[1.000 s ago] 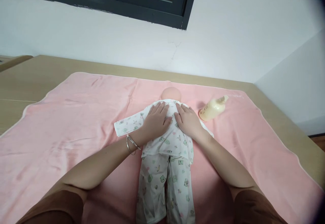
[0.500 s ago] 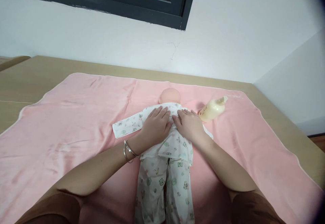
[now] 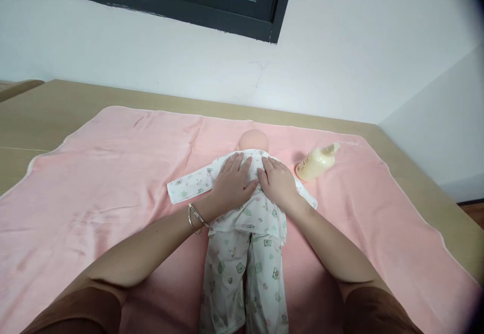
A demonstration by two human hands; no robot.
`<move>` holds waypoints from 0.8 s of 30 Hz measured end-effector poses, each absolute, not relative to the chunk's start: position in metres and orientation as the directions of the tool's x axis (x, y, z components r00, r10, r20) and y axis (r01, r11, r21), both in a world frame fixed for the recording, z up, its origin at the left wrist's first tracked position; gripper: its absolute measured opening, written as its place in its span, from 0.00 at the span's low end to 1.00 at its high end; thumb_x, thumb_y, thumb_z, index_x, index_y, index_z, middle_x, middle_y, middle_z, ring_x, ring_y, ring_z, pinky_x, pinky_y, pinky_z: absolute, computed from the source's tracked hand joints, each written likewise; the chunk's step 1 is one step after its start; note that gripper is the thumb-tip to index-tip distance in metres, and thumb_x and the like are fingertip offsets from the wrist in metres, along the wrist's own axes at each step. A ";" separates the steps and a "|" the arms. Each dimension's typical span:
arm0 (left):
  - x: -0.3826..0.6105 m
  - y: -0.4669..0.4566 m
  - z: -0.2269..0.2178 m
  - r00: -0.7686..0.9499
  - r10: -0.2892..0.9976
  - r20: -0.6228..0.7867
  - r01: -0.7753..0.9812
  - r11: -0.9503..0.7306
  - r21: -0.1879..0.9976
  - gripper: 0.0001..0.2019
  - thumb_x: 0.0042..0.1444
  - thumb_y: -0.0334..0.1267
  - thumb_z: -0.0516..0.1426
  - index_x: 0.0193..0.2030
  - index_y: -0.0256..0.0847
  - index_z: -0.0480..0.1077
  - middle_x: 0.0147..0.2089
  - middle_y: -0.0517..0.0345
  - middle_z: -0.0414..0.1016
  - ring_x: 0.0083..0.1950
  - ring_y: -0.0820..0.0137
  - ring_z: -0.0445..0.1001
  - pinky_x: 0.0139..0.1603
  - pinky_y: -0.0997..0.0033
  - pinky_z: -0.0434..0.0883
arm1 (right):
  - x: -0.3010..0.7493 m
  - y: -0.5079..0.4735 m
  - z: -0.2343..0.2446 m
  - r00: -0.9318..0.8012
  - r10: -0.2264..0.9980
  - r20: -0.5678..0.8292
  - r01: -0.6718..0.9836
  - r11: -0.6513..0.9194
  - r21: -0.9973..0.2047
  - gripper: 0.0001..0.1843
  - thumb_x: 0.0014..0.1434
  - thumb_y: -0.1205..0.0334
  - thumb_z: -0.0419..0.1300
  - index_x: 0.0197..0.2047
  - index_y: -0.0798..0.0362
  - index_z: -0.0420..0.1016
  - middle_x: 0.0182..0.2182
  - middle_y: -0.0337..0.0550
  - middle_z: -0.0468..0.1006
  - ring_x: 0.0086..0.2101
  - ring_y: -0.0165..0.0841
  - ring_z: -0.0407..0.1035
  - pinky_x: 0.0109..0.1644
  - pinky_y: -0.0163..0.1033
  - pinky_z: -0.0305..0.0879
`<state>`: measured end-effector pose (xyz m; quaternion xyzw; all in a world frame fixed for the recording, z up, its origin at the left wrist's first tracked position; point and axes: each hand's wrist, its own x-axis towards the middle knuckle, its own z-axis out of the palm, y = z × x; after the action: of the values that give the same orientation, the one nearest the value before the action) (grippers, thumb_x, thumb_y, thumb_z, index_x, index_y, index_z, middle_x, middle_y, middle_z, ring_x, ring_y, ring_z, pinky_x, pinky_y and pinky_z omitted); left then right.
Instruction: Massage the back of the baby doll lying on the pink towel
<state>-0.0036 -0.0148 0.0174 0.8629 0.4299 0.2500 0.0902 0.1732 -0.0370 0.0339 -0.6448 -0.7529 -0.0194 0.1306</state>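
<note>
doll (image 3: pixel 247 213) | face down, printed pyjamas | both hands flat on back

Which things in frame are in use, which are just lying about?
In use: left hand, right hand, both flat on the clothed doll; pink towel under it.
Lying about: cream bottle on its side, untouched; wooden table.

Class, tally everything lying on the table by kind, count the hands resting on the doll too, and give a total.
Doll: 1
Pink towel: 1
Cream bottle: 1
Hands, the left hand and the right hand: 2
Total: 5
</note>
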 end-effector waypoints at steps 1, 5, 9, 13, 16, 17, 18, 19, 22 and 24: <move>-0.004 -0.014 0.018 0.512 0.785 0.350 0.697 -0.617 0.366 0.32 0.66 0.48 0.55 0.71 0.28 0.61 0.73 0.30 0.60 0.77 0.43 0.56 0.76 0.40 0.58 | 0.175 -0.035 0.033 -0.154 0.964 0.218 0.971 0.188 -0.146 0.28 0.74 0.57 0.44 0.68 0.65 0.66 0.63 0.61 0.74 0.63 0.49 0.66 0.69 0.52 0.58; -0.007 -0.007 0.018 0.523 0.768 0.371 0.675 -0.638 0.371 0.32 0.64 0.50 0.58 0.69 0.31 0.64 0.71 0.33 0.65 0.74 0.45 0.61 0.75 0.40 0.59 | 0.180 -0.031 0.033 -0.211 0.955 0.206 0.961 0.242 -0.136 0.30 0.74 0.58 0.44 0.70 0.67 0.63 0.64 0.63 0.72 0.64 0.49 0.65 0.70 0.52 0.58; -0.008 -0.009 0.019 0.539 0.746 0.390 0.668 -0.661 0.341 0.29 0.64 0.49 0.59 0.67 0.33 0.66 0.70 0.35 0.67 0.73 0.46 0.63 0.74 0.40 0.61 | 0.175 -0.037 0.035 -0.209 0.961 0.183 0.972 0.225 -0.068 0.30 0.73 0.61 0.43 0.73 0.65 0.59 0.66 0.63 0.69 0.67 0.50 0.62 0.70 0.54 0.58; -0.006 -0.026 0.027 0.586 0.701 0.406 0.671 -0.701 0.242 0.20 0.66 0.40 0.57 0.62 0.33 0.71 0.67 0.36 0.71 0.70 0.47 0.68 0.71 0.43 0.67 | 0.167 -0.056 0.043 -0.228 0.959 0.167 0.974 0.224 0.039 0.29 0.71 0.65 0.46 0.71 0.66 0.63 0.65 0.65 0.71 0.65 0.52 0.65 0.69 0.54 0.58; -0.008 -0.030 0.033 0.602 0.680 0.418 0.654 -0.720 0.230 0.16 0.65 0.39 0.58 0.56 0.35 0.75 0.62 0.38 0.76 0.66 0.49 0.72 0.67 0.47 0.71 | 0.165 -0.065 0.050 -0.245 0.955 0.165 0.969 0.237 0.066 0.26 0.71 0.66 0.47 0.68 0.65 0.67 0.62 0.64 0.75 0.62 0.49 0.69 0.68 0.51 0.59; -0.010 -0.028 0.034 0.599 0.682 0.419 0.645 -0.721 0.251 0.16 0.64 0.41 0.60 0.55 0.35 0.76 0.61 0.40 0.77 0.64 0.50 0.74 0.67 0.48 0.72 | 0.166 -0.065 0.052 -0.236 0.958 0.165 0.972 0.231 0.049 0.25 0.71 0.65 0.46 0.67 0.63 0.69 0.60 0.61 0.77 0.60 0.48 0.71 0.67 0.49 0.60; -0.011 -0.024 0.034 0.589 0.692 0.418 0.640 -0.715 0.281 0.17 0.63 0.44 0.61 0.54 0.36 0.76 0.61 0.41 0.77 0.64 0.51 0.74 0.67 0.49 0.72 | 0.167 -0.063 0.054 -0.221 0.961 0.163 0.975 0.220 0.024 0.24 0.72 0.64 0.45 0.65 0.60 0.70 0.58 0.59 0.79 0.59 0.46 0.72 0.66 0.48 0.62; -0.012 -0.018 0.033 0.570 0.709 0.416 0.640 -0.700 0.317 0.20 0.62 0.47 0.62 0.55 0.37 0.76 0.61 0.41 0.77 0.64 0.52 0.74 0.67 0.50 0.72 | 0.168 -0.060 0.055 -0.199 0.967 0.160 0.979 0.202 -0.004 0.24 0.73 0.63 0.44 0.64 0.58 0.72 0.57 0.56 0.80 0.59 0.45 0.72 0.65 0.47 0.63; -0.014 -0.004 0.027 0.499 0.775 0.389 0.665 -0.630 0.401 0.28 0.63 0.53 0.60 0.63 0.35 0.72 0.66 0.40 0.73 0.68 0.51 0.70 0.70 0.48 0.68 | 0.172 -0.047 0.054 -0.131 0.982 0.133 0.988 0.141 -0.068 0.25 0.74 0.58 0.44 0.66 0.58 0.69 0.62 0.56 0.76 0.63 0.46 0.68 0.66 0.48 0.63; -0.013 -0.002 0.025 0.488 0.802 0.346 0.692 -0.596 0.407 0.33 0.65 0.54 0.58 0.68 0.31 0.67 0.69 0.37 0.70 0.71 0.48 0.66 0.73 0.45 0.65 | 0.172 -0.043 0.051 -0.117 0.988 0.100 0.989 0.125 -0.080 0.28 0.75 0.56 0.43 0.71 0.62 0.63 0.68 0.59 0.69 0.67 0.48 0.62 0.69 0.52 0.58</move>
<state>-0.0133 -0.0023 0.0254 0.8558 0.4362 0.2565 0.1073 0.1723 -0.0433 0.0513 -0.6614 -0.7473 -0.0032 0.0638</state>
